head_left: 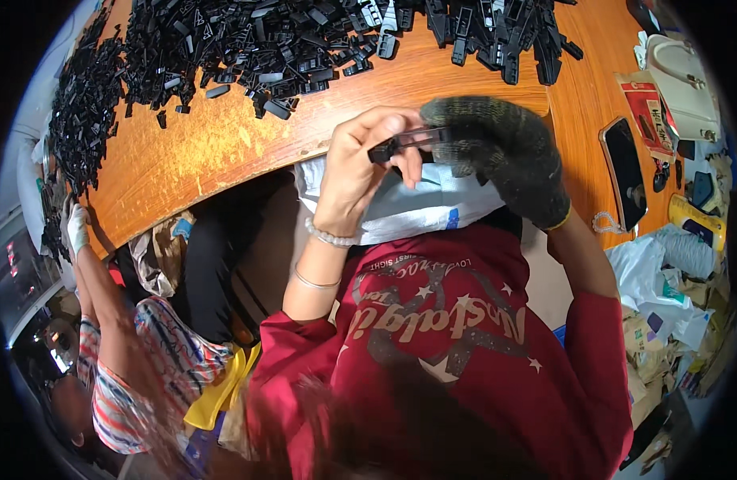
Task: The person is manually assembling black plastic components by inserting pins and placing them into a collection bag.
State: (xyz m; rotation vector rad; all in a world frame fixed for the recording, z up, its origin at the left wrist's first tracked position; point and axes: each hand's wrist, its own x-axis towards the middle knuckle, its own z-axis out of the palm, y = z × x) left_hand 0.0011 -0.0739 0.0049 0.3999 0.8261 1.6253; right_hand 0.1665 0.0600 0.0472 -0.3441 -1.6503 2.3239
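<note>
In front of my chest, just off the near edge of the table, both hands meet at a small black plastic part [384,149] with a narrow, slotted body. My bare left hand [351,164], with a beaded bracelet and a bangle on its wrist, pinches one end between thumb and fingers. A dark knit glove covers my right hand [504,152], whose fingers close round the other end and hide it. Below the hands a white cloth or bag [400,208] lies over my lap. Across the table spreads a large heap of black plastic parts [248,48].
Longer black clips [504,40] are piled at the far middle. On the right lie a phone [623,172], a red packet [647,116] and a pale handbag [684,84]. A co-worker's gloved hand [78,228] reaches the heap at the left table edge. Plastic bags [664,280] crowd the right side.
</note>
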